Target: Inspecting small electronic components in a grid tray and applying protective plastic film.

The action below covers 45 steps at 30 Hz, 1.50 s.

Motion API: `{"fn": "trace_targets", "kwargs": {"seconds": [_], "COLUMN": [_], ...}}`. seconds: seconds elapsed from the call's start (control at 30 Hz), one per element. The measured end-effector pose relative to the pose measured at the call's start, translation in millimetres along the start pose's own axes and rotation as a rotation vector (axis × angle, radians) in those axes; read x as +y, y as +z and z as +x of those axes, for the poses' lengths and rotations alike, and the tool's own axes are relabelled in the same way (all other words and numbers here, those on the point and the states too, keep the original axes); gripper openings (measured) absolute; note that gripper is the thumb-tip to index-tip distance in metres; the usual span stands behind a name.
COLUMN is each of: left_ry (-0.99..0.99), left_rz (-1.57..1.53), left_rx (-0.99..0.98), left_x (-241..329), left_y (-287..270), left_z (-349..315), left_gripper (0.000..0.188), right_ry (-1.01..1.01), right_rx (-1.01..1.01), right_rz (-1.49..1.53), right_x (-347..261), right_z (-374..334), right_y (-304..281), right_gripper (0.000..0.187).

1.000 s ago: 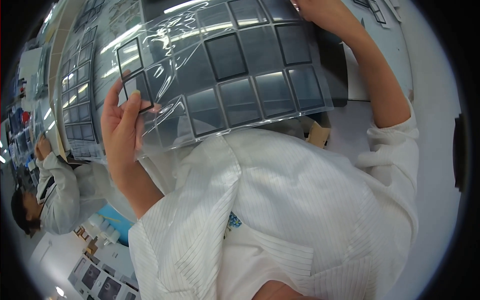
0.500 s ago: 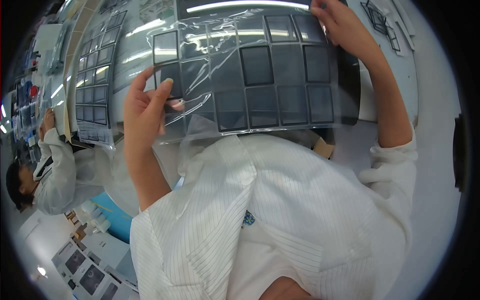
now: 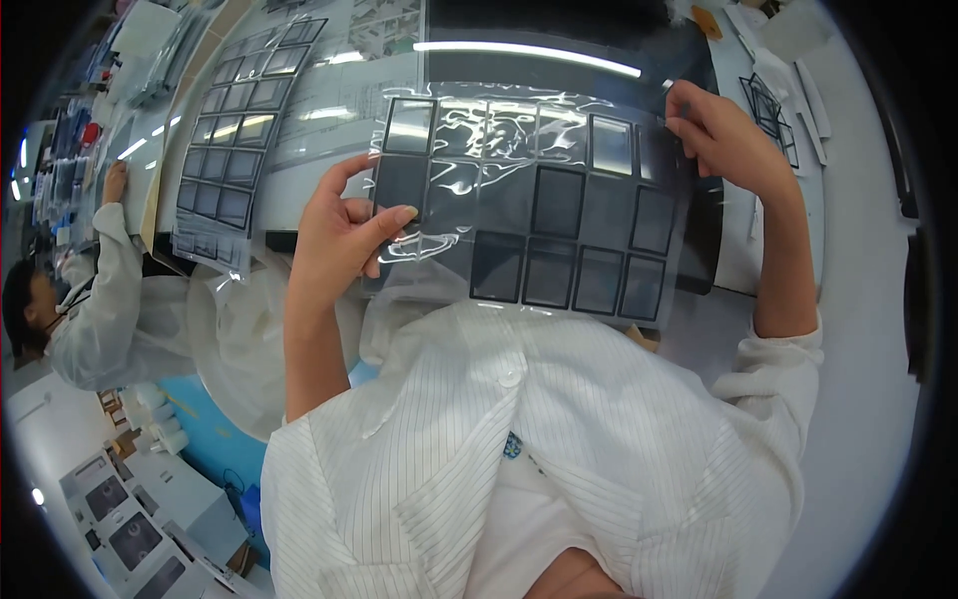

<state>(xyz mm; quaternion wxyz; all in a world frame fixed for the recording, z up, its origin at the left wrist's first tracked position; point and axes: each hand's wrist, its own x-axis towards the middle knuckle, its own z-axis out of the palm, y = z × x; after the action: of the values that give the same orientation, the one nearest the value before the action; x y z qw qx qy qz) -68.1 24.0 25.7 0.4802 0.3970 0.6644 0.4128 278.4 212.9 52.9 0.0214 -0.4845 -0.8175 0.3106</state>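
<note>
In front of my chest I hold up a clear plastic pocket sheet (image 3: pixel 504 190). Several of its pockets contain dark rectangular panes with black rims, such as one pane (image 3: pixel 558 203) in the middle row; others look to have no rimmed pane. My left hand (image 3: pixel 339 240) is closed on the left edge, thumb on the front, the other fingers partly behind. With fingertips pinched, my right hand (image 3: pixel 733 145) grips the upper right corner. Glare and wrinkles blur the upper left pockets.
A dark mat (image 3: pixel 559 22) lies beyond the sheet. On the left, another pocket sheet (image 3: pixel 228 130) of rimmed panes rests on the table. Loose black frames (image 3: pixel 766 110) and pale strips (image 3: pixel 810 98) lie at the right. A co-worker's sleeve (image 3: pixel 105 324) shows at far left.
Both hands and the sheet sit lower and further right in the picture, and the sheet's whole top edge now shows. The view itself has shifted too. Both hands keep their grip.
</note>
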Motion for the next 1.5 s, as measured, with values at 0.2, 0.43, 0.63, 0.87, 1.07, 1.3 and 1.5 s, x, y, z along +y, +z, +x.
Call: {"fn": "trace_targets", "kwargs": {"seconds": [0.2,0.43,0.63,0.87,1.07,1.3,1.5], "left_ry": [-0.034,0.013,-0.018,0.074,0.107,0.166,0.191], "left_rz": [0.109,0.127,-0.015,-0.126,-0.166,-0.217,-0.200], "left_rx": [0.064,0.084,0.100,-0.054,-0.044,-0.185,-0.251], "left_x": [-1,-16,-20,-32,-37,-52,-54], "left_y": [0,-9,-6,-12,-20,-29,-32], "left_z": [-12,-28,-31,-26,-34,-33,-31], "left_gripper": [0.065,0.068,0.072,0.064,0.058,0.059,0.062], "right_ry": [-0.094,0.081,0.199,0.402,0.290,0.225,-0.290], "right_rx": [0.273,0.495,0.406,0.586,0.564,0.590,0.395], "right_rz": [-0.114,-0.389,-0.787,-0.911,-0.769,-0.226,-0.041], "right_x": [9,39,50,56,52,-45,-107], "right_z": [-16,-75,-87,-76,-74,-75,-69], "right_y": [-27,-51,9,37,24,52,76], "right_gripper": [0.016,0.020,0.022,0.014,0.018,0.026,0.021]}}
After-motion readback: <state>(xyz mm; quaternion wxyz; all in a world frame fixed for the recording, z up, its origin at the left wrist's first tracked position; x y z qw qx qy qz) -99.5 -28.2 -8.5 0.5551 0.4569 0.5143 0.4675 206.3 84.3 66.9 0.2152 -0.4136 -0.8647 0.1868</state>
